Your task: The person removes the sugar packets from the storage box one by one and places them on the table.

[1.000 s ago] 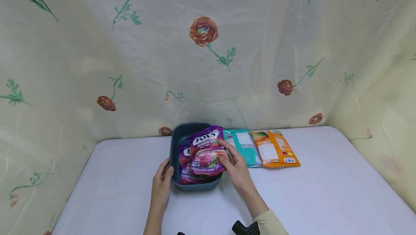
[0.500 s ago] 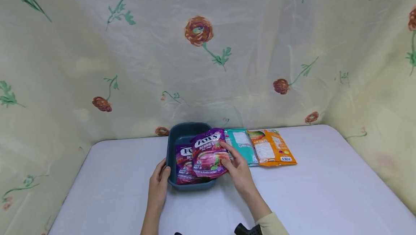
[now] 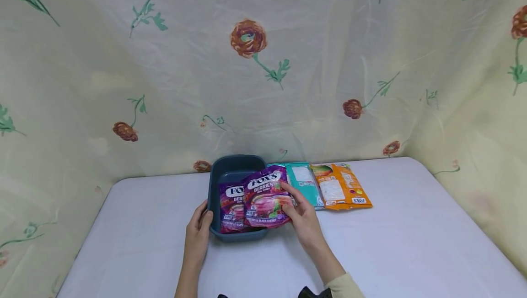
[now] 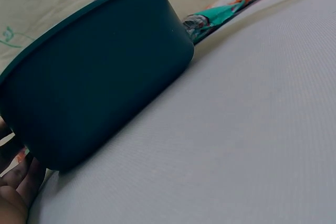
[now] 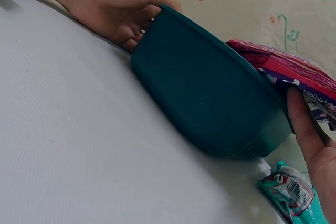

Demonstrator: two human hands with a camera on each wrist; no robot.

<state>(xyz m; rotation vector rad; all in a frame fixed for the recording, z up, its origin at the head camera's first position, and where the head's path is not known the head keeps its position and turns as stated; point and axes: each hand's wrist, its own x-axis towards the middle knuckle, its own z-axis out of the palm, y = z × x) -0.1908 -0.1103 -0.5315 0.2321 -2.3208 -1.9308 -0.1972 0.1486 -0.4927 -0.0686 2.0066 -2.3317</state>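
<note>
With its thumb at the rim, my left hand (image 3: 197, 234) grips the near left side of a dark blue-green plastic tub (image 3: 216, 165). My right hand (image 3: 304, 222) pinches the right edge of a purple Fox's Berries candy bag (image 3: 265, 202), thumb on its printed face. This bag is tilted over the tub's right rim and hides part of a second purple candy bag (image 3: 231, 208) lying in the tub. In the right wrist view, the left hand (image 5: 123, 17) holds the tub's far end, and the held bag (image 5: 294, 69) overhangs the rim.
Right of the tub, a teal candy bag (image 3: 306, 183) lies on the white-covered table (image 3: 411, 238). Beside it lies an orange candy bag (image 3: 341, 188), back side up. A flower-printed cloth (image 3: 304, 105) hangs behind the table.
The held purple bag has moved right and slightly nearer relative to the tub, uncovering more of the bag beneath. My left hand stays on the tub. The whole view has shifted a little.
</note>
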